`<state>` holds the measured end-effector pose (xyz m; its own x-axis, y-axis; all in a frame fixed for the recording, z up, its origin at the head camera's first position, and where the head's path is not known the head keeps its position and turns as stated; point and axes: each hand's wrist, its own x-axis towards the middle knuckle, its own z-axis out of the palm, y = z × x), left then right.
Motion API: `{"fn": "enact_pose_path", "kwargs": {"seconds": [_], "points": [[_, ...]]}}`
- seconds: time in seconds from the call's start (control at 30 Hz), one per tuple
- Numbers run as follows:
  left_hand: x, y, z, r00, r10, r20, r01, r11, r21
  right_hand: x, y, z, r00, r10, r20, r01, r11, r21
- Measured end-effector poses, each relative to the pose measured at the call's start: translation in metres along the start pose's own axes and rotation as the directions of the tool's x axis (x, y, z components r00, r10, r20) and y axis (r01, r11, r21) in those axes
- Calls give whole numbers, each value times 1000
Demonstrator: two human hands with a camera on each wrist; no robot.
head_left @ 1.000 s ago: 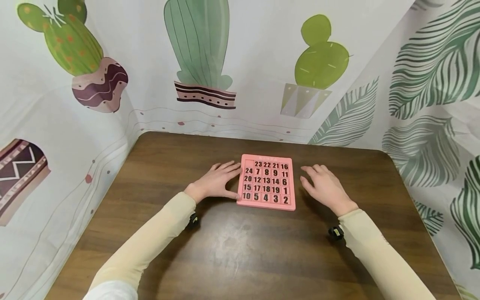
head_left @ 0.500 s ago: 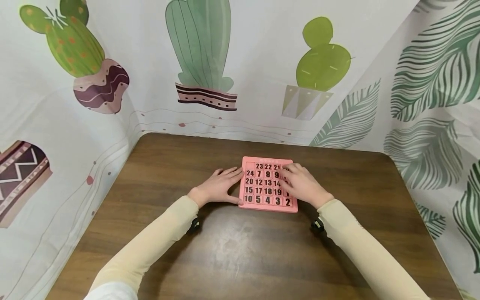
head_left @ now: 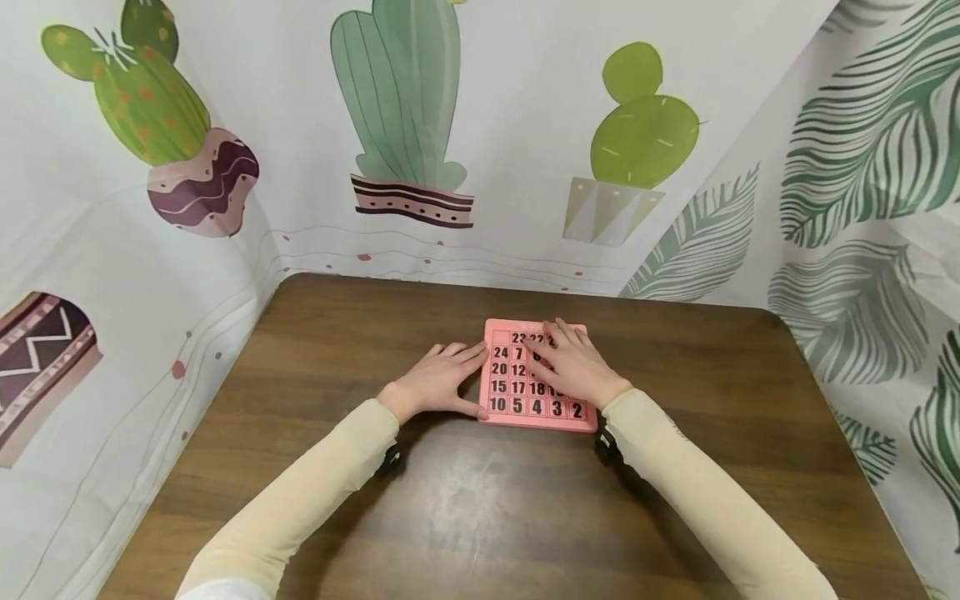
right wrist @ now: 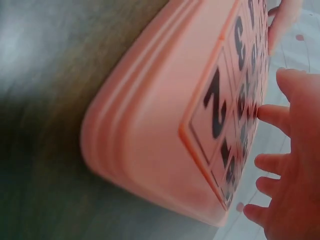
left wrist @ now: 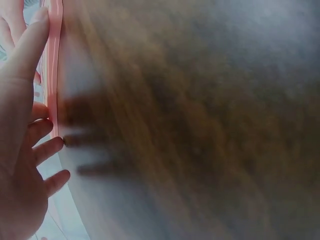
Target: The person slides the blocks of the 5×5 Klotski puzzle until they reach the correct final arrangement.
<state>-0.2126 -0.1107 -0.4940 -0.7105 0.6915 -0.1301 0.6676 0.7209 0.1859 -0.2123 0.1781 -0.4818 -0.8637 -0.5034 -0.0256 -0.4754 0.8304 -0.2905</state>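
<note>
A pink number slide puzzle (head_left: 537,416) lies flat on the wooden table, with black-numbered tiles and a bare slot at its far left corner. My left hand (head_left: 437,382) is at its left side, thumb and fingers spread; the thumb rests at the near left corner, the fingertips along the left edge. In the left wrist view the left thumb (left wrist: 31,47) lies against the pink frame. Over the right and middle tiles reaches my right hand (head_left: 573,364), fingers extended and hiding several numbers. The right wrist view has a right fingertip (right wrist: 265,114) right at the tile faces.
The brown table (head_left: 465,508) extends around the puzzle on all sides. Behind it and at both sides hangs white cloth (head_left: 517,125) printed with cacti and leaves. A small black device (head_left: 608,444) sits at the right wrist.
My right hand has moved left from beside the puzzle to over its tiles, with its fingers now reaching the middle columns. The left hand stays at the left edge.
</note>
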Motion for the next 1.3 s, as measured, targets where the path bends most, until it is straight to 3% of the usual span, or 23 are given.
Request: {"fn": "enact_pose_path", "kwargs": {"seconds": [0.2,0.43,0.67,0.9,1.3], "points": [[2,0,-1,998,11,-54,-8,998,58,6,-5,5,1000,8,17,-8,1000,-13],[7,1,1,998,20,-55,-16,996,88,11,-13,8,999,-6,42,8,999,-39],[7,2,-2,999,16,-37,-14,998,67,2,-3,-2,997,21,-78,-28,995,-98],[3,0,-5,999,2,-45,1,998,63,-7,13,-6,999,36,-30,-39,994,-101],[3,0,-3,999,6,-42,-3,998,60,-7,9,-2,998,-4,-68,-5,991,-132]]}}
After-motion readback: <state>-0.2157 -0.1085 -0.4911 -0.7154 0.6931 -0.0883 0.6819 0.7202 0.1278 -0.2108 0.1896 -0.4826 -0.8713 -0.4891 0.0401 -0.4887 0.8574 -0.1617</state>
